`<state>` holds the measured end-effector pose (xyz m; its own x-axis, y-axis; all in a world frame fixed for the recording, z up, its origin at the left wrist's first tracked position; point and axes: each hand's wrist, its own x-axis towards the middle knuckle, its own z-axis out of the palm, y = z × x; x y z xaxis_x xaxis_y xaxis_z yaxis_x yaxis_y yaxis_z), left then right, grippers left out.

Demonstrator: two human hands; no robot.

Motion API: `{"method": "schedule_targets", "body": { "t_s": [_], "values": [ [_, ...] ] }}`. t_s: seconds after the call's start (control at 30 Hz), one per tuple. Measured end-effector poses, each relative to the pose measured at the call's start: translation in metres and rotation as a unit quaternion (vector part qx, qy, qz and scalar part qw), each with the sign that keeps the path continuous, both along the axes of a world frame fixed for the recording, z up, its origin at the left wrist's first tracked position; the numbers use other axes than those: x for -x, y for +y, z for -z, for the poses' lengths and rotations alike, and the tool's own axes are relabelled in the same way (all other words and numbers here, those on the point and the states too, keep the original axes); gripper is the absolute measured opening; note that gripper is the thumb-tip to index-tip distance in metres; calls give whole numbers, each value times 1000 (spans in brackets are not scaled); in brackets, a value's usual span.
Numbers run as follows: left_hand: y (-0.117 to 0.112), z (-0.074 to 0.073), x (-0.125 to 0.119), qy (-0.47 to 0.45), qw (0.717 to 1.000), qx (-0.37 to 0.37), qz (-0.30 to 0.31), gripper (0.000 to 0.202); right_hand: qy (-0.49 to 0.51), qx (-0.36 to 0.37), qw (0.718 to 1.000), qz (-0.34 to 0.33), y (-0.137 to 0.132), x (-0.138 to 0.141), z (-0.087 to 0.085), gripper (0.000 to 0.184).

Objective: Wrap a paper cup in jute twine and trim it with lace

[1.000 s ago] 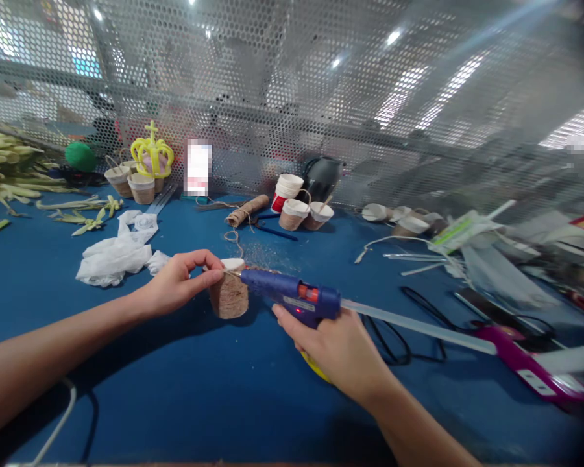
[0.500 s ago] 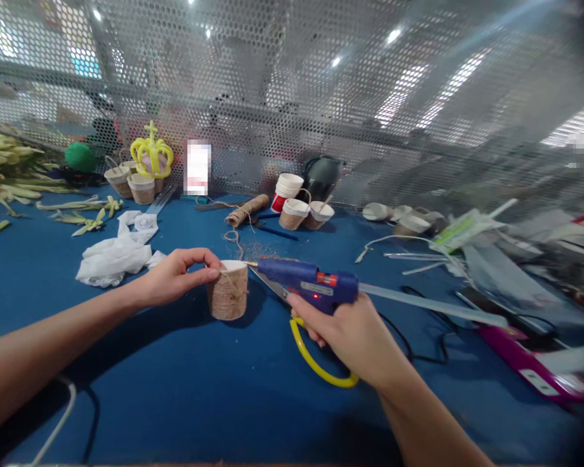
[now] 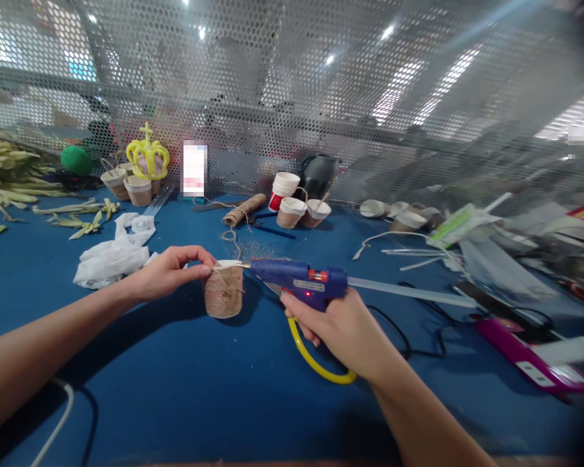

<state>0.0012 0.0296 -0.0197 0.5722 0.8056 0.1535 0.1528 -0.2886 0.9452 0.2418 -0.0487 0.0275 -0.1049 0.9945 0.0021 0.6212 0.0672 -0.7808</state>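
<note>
A small cup wrapped in brown twine (image 3: pixel 223 292) stands on the blue table (image 3: pixel 185 389). My left hand (image 3: pixel 168 271) pinches its white rim and a strand of twine at the left side. My right hand (image 3: pixel 340 327) grips a blue glue gun (image 3: pixel 299 277) whose metal tip touches the cup's rim from the right. A clear glue stick (image 3: pixel 409 292) sticks out of the gun's back. Yellow-handled scissors (image 3: pixel 316 363) lie under my right hand.
A twine roll (image 3: pixel 243 209) and several paper cups (image 3: pixel 292 207) stand at the back by the perforated metal screen (image 3: pixel 292 97). White cloth (image 3: pixel 114 253), a yellow crown (image 3: pixel 147 155) and green leaves (image 3: pixel 10 178) lie left. A purple tool (image 3: pixel 530 353), black cords and papers clutter the right.
My right hand drew the glue gun back to the right, uncovering the yellow scissors, then brought the tip to the cup's rim again. My left hand stays on the cup.
</note>
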Motion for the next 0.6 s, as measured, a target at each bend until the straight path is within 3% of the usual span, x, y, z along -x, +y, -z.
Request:
{"method": "schedule_targets", "body": {
  "t_s": [0.6],
  "values": [
    [-1, -2, 1, 7, 1000, 3, -3, 17, -11, -13, 1000, -1, 3, -3, 5, 28]
  ]
}}
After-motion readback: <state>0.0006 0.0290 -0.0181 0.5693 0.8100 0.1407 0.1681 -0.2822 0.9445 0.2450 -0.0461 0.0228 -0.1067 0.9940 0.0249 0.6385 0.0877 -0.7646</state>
